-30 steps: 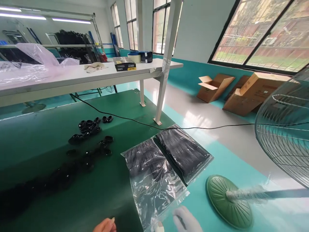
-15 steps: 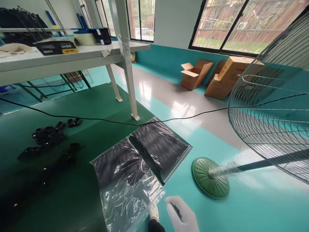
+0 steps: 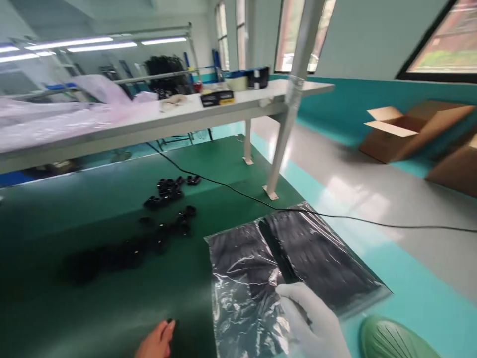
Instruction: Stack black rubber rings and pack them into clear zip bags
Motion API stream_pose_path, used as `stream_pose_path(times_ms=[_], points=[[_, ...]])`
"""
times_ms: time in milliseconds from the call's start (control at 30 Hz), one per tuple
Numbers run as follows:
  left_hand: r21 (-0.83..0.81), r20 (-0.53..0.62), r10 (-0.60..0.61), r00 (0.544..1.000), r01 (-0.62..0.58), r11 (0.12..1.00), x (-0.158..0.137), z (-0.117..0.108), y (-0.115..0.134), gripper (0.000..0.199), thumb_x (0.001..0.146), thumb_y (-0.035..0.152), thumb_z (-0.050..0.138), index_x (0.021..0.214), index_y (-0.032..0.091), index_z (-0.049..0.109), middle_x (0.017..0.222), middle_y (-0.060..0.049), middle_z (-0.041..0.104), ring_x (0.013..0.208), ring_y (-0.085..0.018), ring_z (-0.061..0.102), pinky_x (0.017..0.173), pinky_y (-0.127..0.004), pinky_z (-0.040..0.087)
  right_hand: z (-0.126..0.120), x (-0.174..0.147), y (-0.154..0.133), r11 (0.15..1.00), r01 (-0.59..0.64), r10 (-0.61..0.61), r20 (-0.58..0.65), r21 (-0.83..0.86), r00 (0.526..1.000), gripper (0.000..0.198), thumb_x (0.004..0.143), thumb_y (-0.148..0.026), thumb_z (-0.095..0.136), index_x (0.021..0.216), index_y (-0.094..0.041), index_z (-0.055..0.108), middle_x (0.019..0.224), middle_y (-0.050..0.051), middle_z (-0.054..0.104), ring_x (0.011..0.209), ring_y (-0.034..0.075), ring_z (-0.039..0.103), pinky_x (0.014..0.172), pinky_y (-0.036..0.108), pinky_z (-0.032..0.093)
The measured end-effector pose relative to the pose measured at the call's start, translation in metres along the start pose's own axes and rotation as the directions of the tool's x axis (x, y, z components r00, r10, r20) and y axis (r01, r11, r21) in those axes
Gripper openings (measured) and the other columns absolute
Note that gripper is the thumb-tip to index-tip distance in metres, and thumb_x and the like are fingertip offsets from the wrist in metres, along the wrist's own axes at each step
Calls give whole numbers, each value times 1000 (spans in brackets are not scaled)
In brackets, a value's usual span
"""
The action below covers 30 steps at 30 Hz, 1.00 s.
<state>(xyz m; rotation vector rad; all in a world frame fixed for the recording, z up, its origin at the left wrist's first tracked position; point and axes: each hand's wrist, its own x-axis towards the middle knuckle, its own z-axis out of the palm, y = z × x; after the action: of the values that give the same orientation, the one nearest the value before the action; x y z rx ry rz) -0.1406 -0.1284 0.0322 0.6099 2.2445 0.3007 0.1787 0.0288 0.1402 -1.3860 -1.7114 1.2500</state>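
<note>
- Green tabletop [image 3: 74, 209]: smooth, semi-gloss sheet; carries the black parts and both bags.
- Dark pile [image 3: 122, 251]: loose black pieces strung along the tabletop; blurred, individual shapes hard to read.
- Left hand [image 3: 154, 343]: out of view half a second ago, now back at the bottom edge. Thumb and finger pinched together, apparently on a small dark piece [image 3: 170, 320]; blur hides its shape. Means this side is likely busy with a part, apart from the bags.
- Black parts [image 3: 169, 189]: small cluster behind the pile, rounded, cup-like, hard and glossy.
- Left bag [image 3: 238, 248]: flat on the tabletop, thin clear crinkly film. Black contents fill the far end; near end is slack film full of creases and glare.
- Right hand [image 3: 323, 318]: white knit-looking glove. Has shifted from beside the bag's near end to over its right side, so it's now at the bag. Fingers curled, tips close together; can't tell if they pinch film.
- Right bag [image 3: 320, 253]: alongside the left one, narrow gap between. Same clear film, flatter, faintly ribbed black contents.
</note>
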Motion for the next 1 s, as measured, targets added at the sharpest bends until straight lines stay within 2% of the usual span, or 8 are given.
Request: stream_pose_path(times_ms=[133,233,367,467,667,733,867,1000], points=[[-140,117,79,990,-62,988,8,6,-21,45,69,66,34,61,22,41,46,4,49,35,-10,44,41,-22,31,63,33,-29,993,45,-32,116,-111,993,22,77,-39,48,89,-27,62,91,3,64,84,18,59,75,27,48],[-244,218,180,959,-125,962,18,1,-34,42,68,64,40,63,21,43,50,4,50,41,-10,45,43,-21,31,131,39,-46,982,69,-15,293,-176,956,23,78,-32,43,93,-25,60,82,1,63,75,15,60,69,24,48],[-225,208,286,936,-239,945,39,-26,-48,31,72,51,43,66,21,44,56,3,53,48,-11,49,48,-22,35,213,40,-62,925,220,-33,509,-311,860,29,69,-19,45,91,-26,62,79,0,62,68,13,59,59,20,45],[-223,143,320,937,-285,932,59,-60,-57,25,75,44,41,69,21,45,62,2,55,51,-12,51,53,-24,38,253,53,-71,891,266,-26,545,-367,838,32,65,-17,46,90,-25,64,81,1,61,67,13,58,59,21,45],[-97,-307,292,906,-335,937,96,-155,-55,23,80,40,39,78,21,52,79,-1,56,74,-15,55,70,-26,42,282,141,-72,918,196,-106,262,-344,959,34,74,-34,44,101,-19,59,105,8,58,91,19,58,77,30,46],[-52,-400,240,885,-283,958,111,-183,-50,21,81,37,37,84,21,51,86,-1,55,76,-15,55,69,-26,42,286,178,-65,907,60,6,155,-417,988,44,76,-41,42,109,-16,56,113,11,53,97,22,56,83,33,44],[75,-441,218,870,-207,976,145,-221,-36,18,82,26,37,91,21,52,97,-3,55,88,-15,54,73,-26,42,303,237,-46,836,-165,246,89,-523,965,59,77,-52,37,124,-16,46,127,14,40,110,27,48,92,35,38],[263,-328,257,909,-173,949,171,-239,-14,38,75,12,40,111,23,48,114,-5,52,107,-20,47,82,-30,40,327,267,-41,805,-168,313,166,-569,935,72,75,-63,34,131,-18,36,129,16,36,116,31,42,95,42,33]])
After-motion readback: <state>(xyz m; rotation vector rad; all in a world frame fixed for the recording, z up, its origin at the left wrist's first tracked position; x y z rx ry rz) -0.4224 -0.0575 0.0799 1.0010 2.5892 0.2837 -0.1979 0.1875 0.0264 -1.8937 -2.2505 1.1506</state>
